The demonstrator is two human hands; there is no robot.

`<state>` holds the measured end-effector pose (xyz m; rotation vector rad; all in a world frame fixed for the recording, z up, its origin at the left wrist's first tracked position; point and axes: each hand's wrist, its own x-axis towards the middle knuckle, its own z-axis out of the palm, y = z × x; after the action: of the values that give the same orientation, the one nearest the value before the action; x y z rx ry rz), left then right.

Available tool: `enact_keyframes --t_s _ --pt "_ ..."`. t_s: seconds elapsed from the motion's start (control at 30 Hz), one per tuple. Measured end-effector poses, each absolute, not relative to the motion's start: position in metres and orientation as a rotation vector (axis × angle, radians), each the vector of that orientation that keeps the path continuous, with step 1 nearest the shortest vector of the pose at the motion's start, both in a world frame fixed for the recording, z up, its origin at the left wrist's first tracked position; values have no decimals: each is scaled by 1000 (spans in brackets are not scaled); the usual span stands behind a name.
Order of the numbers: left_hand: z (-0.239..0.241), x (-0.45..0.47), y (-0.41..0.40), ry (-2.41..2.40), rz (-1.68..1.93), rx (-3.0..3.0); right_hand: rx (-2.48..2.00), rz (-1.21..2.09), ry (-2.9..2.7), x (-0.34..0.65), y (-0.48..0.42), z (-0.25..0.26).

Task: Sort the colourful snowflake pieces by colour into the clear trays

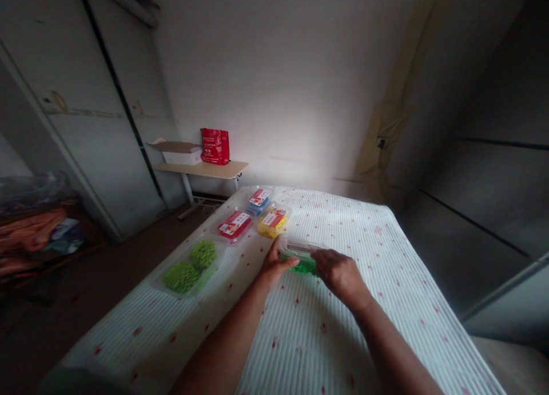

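Between my two hands is a clear plastic box [303,262] with green contents, held just above or on the striped bed cover. My left hand [277,263] grips its left side, thumb along the near edge. Closed around its right end is my right hand [341,274], fingertips partly hidden behind the knuckles. Just beyond sits a clear box of yellow contents [272,223] with a label. To the left lie a labelled box with red contents [234,223], a labelled one with blue contents [258,200] and a clear tray of light-green pieces [185,274].
A striped cover with red specks [317,338] spreads under the boxes. Behind stands a small table [234,169] with a red bag [215,146] and a white carton [182,155]. Cabinets [115,126] line the left; clothes [40,223] lie on a low shelf.
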<state>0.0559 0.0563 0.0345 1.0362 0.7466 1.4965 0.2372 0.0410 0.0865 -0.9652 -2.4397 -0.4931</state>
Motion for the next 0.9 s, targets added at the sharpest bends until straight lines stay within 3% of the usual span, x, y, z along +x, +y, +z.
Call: enact_keyframes --t_s 0.17,0.43,0.7,0.9 --pt "32 51 61 695 1548 1021 -1276 -462 -2363 256 48 84" --pt "27 49 64 657 1520 1044 -1105 8 -2338 277 60 84" --pt "25 46 68 684 1462 1059 -1095 -19 -2422 278 55 89" --pt "19 41 70 982 1395 998 -1028 31 -2309 279 61 83"
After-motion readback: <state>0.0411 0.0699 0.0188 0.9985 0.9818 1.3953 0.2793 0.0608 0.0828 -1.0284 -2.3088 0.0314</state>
